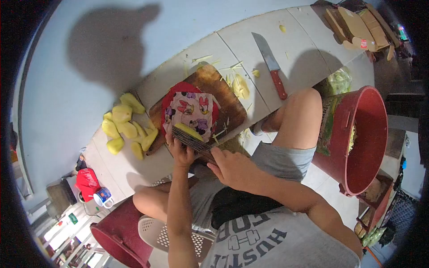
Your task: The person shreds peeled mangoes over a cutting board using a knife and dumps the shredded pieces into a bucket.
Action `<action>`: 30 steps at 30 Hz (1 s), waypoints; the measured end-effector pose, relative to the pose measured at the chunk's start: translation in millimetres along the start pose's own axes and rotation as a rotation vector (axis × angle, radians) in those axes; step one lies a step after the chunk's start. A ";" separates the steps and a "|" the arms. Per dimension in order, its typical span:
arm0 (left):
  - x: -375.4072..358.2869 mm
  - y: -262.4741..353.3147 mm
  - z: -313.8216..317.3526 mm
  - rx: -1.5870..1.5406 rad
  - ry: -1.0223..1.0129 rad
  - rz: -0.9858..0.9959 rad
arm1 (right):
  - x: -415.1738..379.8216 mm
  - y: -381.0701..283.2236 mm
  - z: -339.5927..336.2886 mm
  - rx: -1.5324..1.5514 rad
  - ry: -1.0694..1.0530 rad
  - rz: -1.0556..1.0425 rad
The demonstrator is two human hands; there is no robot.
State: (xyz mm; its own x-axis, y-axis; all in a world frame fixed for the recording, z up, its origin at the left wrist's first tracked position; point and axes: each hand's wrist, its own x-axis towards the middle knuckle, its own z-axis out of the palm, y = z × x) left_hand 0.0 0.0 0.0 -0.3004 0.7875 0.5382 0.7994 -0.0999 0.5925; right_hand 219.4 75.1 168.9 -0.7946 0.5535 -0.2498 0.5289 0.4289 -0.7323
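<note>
A dark, long, ridged tool [195, 144] lies across a yellow peeled fruit [187, 131] above a cartoon-print cloth [191, 110]. My right hand [234, 168] is closed round the tool's right end. At its left end, my left hand [181, 152] has its fingers wrapped round the fruit, partly hidden under the tool. The cloth rests on something red [177, 88] on a wooden cutting board [232, 100]. Thin yellow strips and a sliced piece [240, 86] lie at the board's upper right edge.
Several peeled yellow fruits [121, 114] lie left of the board. A large knife with a red handle [278, 84] lies on the tiles at upper right. A red tub [357, 143] holding strips stands at right, another red tub [123, 234] at lower left. A mug [103, 196] is at left.
</note>
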 end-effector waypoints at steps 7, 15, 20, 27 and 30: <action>16.5 12.8 -1.5 -0.112 0.007 -0.017 | 11.8 10.7 15.0 -0.016 0.078 -0.010; 19.2 14.8 -5.6 -0.091 -0.048 -0.061 | 31.7 23.0 27.4 -0.046 0.086 0.035; 15.5 14.7 -7.9 -0.070 -0.044 -0.052 | 14.1 -9.1 -2.8 0.020 0.043 0.020; 19.2 7.3 -3.8 -0.032 -0.055 -0.011 | 36.9 25.8 30.5 -0.045 0.058 0.061; 23.4 11.1 -0.7 -0.073 0.011 0.053 | 29.5 14.1 18.0 -0.058 0.072 0.083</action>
State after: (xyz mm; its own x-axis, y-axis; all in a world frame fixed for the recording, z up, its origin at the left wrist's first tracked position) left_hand 1.5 16.9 19.6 -0.2643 0.7732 0.5765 0.7743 -0.1863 0.6048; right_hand 198.1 84.6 139.9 -0.7249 0.6379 -0.2599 0.6099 0.4191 -0.6726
